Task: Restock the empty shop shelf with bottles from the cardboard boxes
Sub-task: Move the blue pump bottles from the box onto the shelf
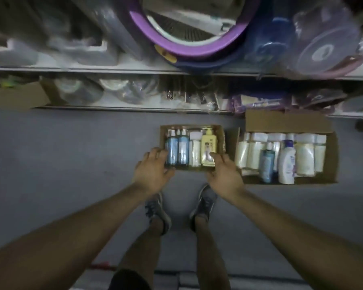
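Observation:
A small cardboard box (220, 135) sits on the grey floor, holding two blue spray bottles (177, 150), a pale bottle and a yellow pump bottle (208, 147). My left hand (152, 170) hovers at the box's near left corner, fingers relaxed and spread. My right hand (223, 171) is at the near right corner, its fingertips touching the yellow bottle's base. To the right a larger cardboard box (331, 164) holds several white and cream bottles, one blue bottle (267, 164) and a white lotion bottle (287, 164).
Shop shelves (113, 70) run across the top, packed with plastic ware, a purple tub (189, 49) and wrapped goods. My two feet in grey shoes (204, 204) stand just behind the small box. Grey floor stretches to the left.

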A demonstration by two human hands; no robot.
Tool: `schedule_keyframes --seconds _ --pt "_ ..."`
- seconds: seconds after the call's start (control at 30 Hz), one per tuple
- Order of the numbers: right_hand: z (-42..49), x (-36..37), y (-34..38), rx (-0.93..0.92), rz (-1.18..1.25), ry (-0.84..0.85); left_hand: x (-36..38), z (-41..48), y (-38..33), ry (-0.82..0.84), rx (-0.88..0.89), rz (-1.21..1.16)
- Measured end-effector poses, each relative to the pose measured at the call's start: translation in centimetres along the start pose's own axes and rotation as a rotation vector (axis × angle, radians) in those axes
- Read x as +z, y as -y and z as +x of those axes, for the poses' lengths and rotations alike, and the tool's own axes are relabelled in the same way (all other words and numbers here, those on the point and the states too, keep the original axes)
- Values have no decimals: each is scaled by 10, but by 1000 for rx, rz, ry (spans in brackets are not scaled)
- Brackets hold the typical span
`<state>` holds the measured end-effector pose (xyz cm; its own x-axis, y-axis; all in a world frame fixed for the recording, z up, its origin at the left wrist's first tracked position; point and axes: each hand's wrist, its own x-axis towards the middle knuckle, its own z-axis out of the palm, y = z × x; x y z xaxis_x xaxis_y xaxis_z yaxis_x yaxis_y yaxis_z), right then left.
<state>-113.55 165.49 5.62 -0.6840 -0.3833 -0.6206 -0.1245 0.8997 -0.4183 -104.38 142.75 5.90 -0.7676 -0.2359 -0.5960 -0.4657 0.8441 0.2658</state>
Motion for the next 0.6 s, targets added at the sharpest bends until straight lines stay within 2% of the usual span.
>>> schedule_keyframes --seconds 0.17,0.33,0.6 --pt "52 73 -24 54 18 114 77 47 32 96 -50 -9" --pt "105 137 -49 126 70 147 151 106 65 188 8 -2" --pt "179 208 -80 146 129 87 232 188 98 182 43 -84"
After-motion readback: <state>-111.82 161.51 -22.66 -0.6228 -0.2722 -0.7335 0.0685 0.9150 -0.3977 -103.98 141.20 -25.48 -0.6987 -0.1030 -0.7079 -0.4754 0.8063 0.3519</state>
